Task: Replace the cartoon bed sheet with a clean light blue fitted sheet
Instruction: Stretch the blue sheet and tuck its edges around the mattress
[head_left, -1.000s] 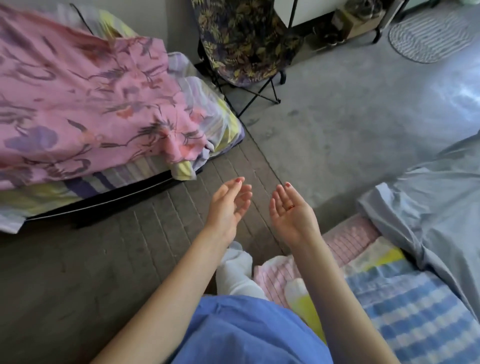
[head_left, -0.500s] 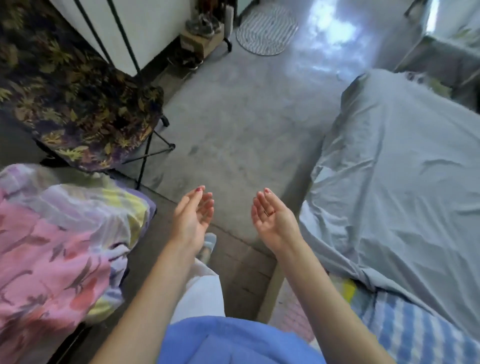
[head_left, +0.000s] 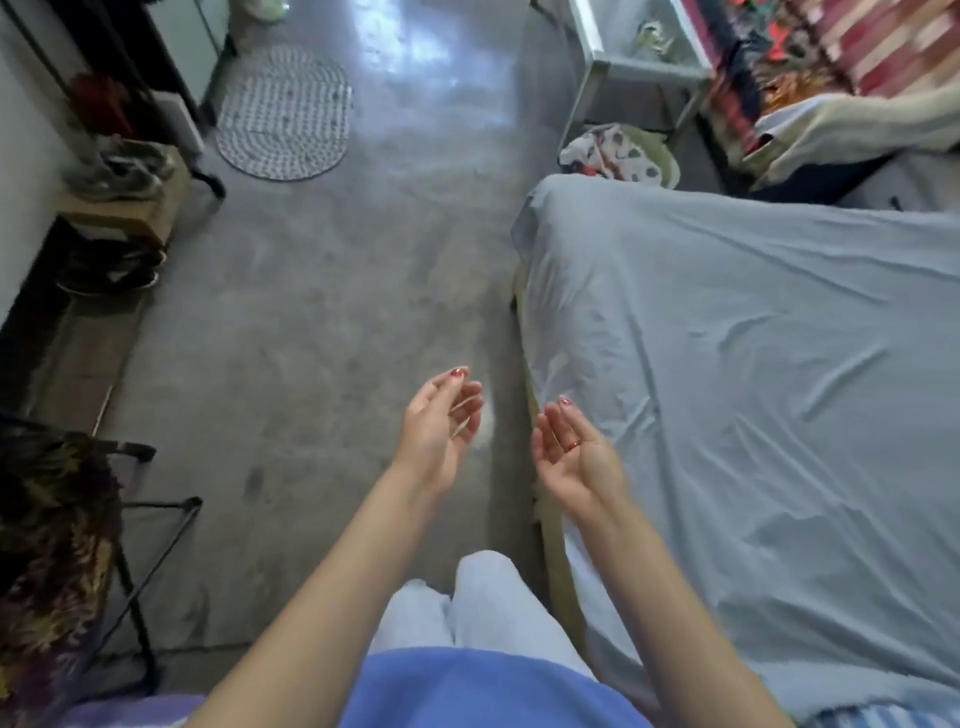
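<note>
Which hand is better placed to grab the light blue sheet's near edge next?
Right. The right hand hovers open at the side edge of the light blue sheet, while the left hand, also open and empty, is over bare floor, farther from the bed.

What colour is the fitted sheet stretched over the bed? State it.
Plain light blue fitted sheet, wrinkled and unpatterned, seen best in the head view, to the right of both empty hands.

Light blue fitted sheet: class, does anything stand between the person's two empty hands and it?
Nothing visible does. The left hand and right hand are open, palms up, beside the bed; the light blue fitted sheet lies spread just to the right of the right hand, with only air between them.
</note>
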